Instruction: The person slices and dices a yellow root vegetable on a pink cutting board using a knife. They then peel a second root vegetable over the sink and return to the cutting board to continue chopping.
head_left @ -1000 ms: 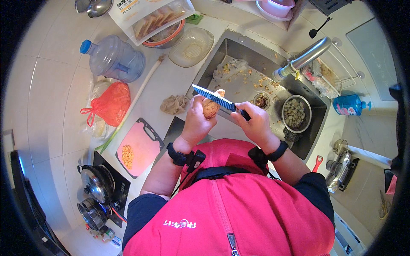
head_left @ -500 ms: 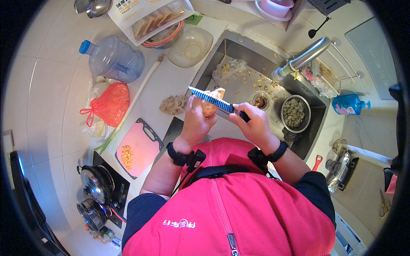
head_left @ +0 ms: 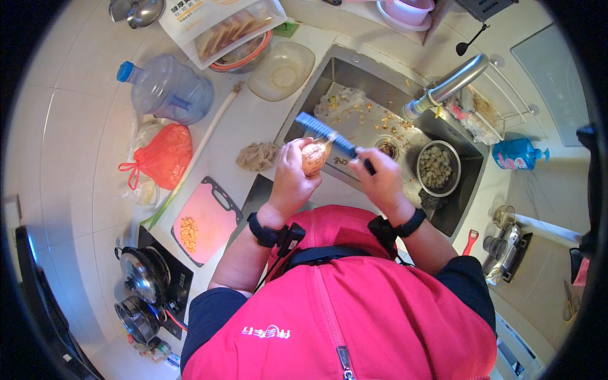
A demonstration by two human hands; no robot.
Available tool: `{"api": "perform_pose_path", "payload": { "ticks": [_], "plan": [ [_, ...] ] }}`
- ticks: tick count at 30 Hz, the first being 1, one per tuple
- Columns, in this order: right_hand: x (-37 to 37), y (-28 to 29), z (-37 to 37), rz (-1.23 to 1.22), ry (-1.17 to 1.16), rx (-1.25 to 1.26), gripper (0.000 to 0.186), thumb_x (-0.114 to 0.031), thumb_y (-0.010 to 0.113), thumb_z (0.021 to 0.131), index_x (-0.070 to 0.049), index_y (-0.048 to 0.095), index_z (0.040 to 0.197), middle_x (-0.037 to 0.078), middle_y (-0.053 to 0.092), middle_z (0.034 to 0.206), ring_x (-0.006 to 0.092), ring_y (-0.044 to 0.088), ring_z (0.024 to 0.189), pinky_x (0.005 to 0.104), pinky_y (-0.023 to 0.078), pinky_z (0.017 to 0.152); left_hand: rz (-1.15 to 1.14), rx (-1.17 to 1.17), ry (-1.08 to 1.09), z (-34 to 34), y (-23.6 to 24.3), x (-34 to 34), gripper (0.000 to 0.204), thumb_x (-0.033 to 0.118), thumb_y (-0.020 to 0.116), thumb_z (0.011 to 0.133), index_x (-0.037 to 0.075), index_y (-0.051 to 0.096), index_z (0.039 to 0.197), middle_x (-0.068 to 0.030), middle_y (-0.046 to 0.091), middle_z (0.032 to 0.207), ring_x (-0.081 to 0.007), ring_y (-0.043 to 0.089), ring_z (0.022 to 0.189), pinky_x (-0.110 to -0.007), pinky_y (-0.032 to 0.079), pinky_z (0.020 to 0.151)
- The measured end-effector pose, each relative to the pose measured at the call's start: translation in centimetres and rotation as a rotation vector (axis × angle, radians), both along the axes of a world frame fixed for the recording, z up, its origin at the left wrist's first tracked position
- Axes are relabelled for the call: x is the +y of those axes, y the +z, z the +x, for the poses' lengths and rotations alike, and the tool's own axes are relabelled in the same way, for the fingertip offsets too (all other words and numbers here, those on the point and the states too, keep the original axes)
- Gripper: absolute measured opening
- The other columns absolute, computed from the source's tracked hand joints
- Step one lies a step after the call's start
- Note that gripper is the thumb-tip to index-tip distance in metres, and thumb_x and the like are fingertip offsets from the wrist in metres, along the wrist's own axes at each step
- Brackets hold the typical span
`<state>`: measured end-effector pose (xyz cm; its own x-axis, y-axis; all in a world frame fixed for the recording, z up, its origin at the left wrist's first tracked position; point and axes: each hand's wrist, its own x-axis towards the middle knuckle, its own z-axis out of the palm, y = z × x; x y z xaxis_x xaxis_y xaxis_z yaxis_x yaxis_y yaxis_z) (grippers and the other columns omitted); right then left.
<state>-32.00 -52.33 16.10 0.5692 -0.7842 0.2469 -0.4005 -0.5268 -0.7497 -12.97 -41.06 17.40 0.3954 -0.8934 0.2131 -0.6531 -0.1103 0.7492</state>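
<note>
Over the edge of the steel sink [head_left: 465, 193], the left hand [head_left: 292, 174] has its grip closed around a small brownish, rounded vegetable [head_left: 313, 158], held up just in front of the body. The right hand [head_left: 380, 180] grips the dark handle of a blue-bladed knife [head_left: 326, 134], whose blade lies against the top of the vegetable. Peelings litter the sink floor beside a metal bowl [head_left: 438, 168] of pale pieces. On the bench to the left lie a pink cutting board [head_left: 206, 221] and a red plastic bag [head_left: 163, 155].
</note>
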Motion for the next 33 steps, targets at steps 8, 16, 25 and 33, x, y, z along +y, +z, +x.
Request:
{"api": "perform_pose_path", "payload": {
  "ticks": [8, 16, 25, 33],
  "plan": [
    [-2.4, -3.4, -1.2, 0.288, -0.134, -0.048, 0.021, -0.022, 0.071, 0.09, -0.005, 0.064, 0.099, 0.009, 0.066, 0.072, 0.0185, 0.063, 0.063, 0.0319, 0.048, 0.059, -0.036, 0.072, -0.011, 0.8, 0.9, 0.3, 0.06, 0.002, 0.071, 0.067, 0.005, 0.05, 0.123, -0.0171, 0.059, 0.113, -0.0366, 0.056, 0.108, -0.042, 0.045, 0.097],
    [-0.1, 0.6, 0.2, 0.274, 0.1, -0.117, 0.024, -0.021, 0.072, 0.088, -0.004, 0.063, 0.103, 0.013, 0.068, 0.083, 0.022, 0.068, 0.073, 0.0339, 0.052, 0.065, -0.061, 0.236, 0.022, 0.7, -0.1, 0.2, 0.06, 0.005, 0.075, 0.069, 0.005, 0.048, 0.123, -0.0168, 0.061, 0.108, -0.0364, 0.061, 0.101, -0.041, 0.05, 0.088],
    [1.4, 2.8, 2.1, 0.034, 0.177, -0.038, 0.024, -0.024, 0.073, 0.086, -0.006, 0.063, 0.098, 0.014, 0.067, 0.081, 0.0324, 0.067, 0.074, 0.039, 0.052, 0.063, -0.085, -0.111, 0.062, 0.4, -0.5, 0.7, 0.056, 0.001, 0.074, 0.069, -0.002, 0.046, 0.117, -0.0232, 0.057, 0.108, -0.0431, 0.057, 0.101, -0.046, 0.048, 0.086],
    [1.7, 2.8, 1.8, 0.062, 0.18, -0.067, 0.023, -0.023, 0.073, 0.086, -0.005, 0.063, 0.098, 0.014, 0.067, 0.081, 0.0332, 0.067, 0.073, 0.0398, 0.053, 0.063, -0.052, -0.162, 0.054, 0.3, -0.5, 0.8, 0.053, 0.0, 0.072, 0.07, -0.003, 0.045, 0.116, -0.0244, 0.056, 0.103, -0.0445, 0.056, 0.095, -0.047, 0.047, 0.081]
  ]
}}
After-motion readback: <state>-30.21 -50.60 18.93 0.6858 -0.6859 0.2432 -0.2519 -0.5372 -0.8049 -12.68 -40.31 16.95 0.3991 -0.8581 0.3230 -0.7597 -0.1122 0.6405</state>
